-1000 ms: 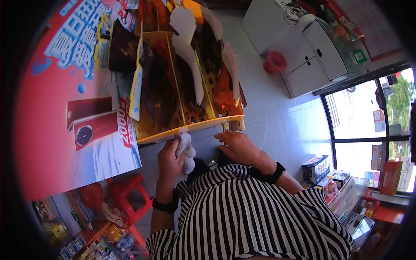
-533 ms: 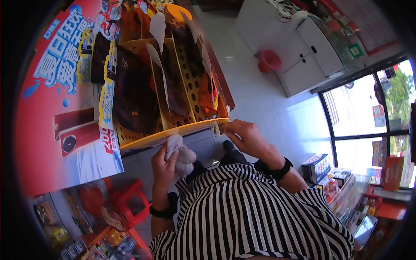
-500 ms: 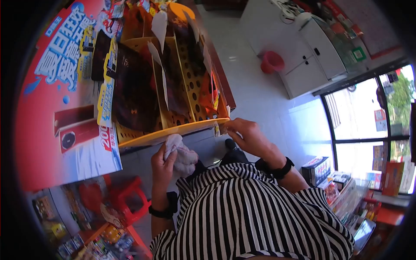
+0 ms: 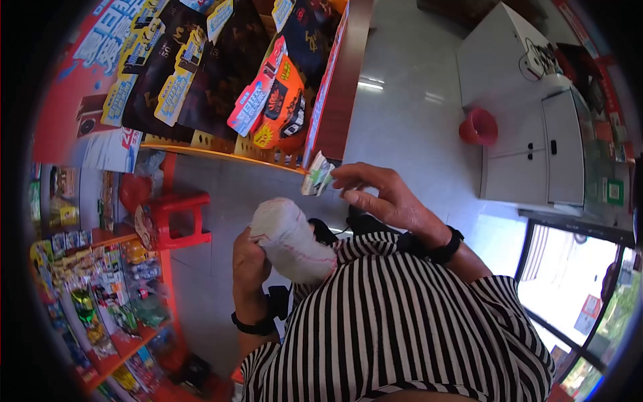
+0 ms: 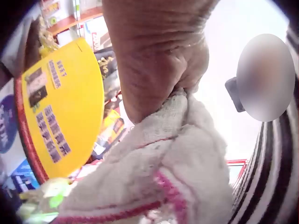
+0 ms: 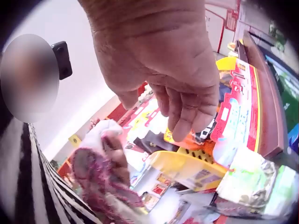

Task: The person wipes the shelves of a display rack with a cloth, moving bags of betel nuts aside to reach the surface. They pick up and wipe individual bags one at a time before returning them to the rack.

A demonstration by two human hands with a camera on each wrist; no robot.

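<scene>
A bunched white cloth with pink edging (image 4: 291, 241) hangs from my left hand (image 4: 251, 261), which grips it; the left wrist view shows the gathered cloth (image 5: 154, 154) under the fist (image 5: 159, 60). My right hand (image 4: 392, 201) is in the air by the corner of the yellow display rack (image 4: 221, 151), fingers loosely bent. Just beyond its fingertips is a small white and green packet (image 4: 317, 175). In the right wrist view this packet (image 6: 247, 182) lies apart from the hand (image 6: 159, 60), whose fingers hold nothing. What supports the packet is unclear.
Dark bags and an orange bag (image 4: 284, 107) fill the rack. Left of it stand a red stool (image 4: 177, 218) and a shelf of packaged goods (image 4: 110, 295). A pink bucket (image 4: 478, 127) is beside white cabinets (image 4: 512, 174) at the right.
The head view has turned, with the rack shifting up. The cloth looks larger and is lifted nearer the camera. My right hand's fingertips have come away from the rack's corner.
</scene>
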